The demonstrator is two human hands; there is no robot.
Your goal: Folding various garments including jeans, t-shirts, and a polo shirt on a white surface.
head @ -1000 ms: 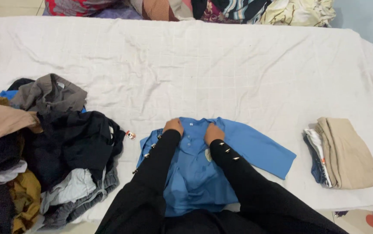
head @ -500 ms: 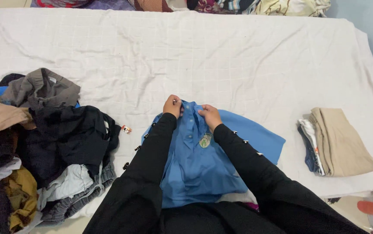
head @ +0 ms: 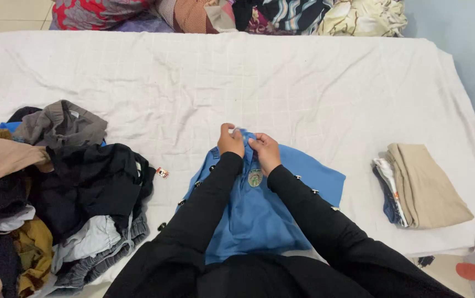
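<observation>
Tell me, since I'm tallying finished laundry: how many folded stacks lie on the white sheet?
1: the folded stack, beige garment on top, lies right of the blue shirt. The heap at left is unfolded.

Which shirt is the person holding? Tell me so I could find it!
Look at the white sheet covering the surface, then its near edge in the middle. The blue shirt lies there, both hands pinching its collar. It alone is spread flat and bright blue with a small round badge, unlike the dark heap and folded stack.

Matt blue cloth in the shirt, smooth weave; creased, rough white cotton over the bed; soft beige fabric folded right.
</observation>
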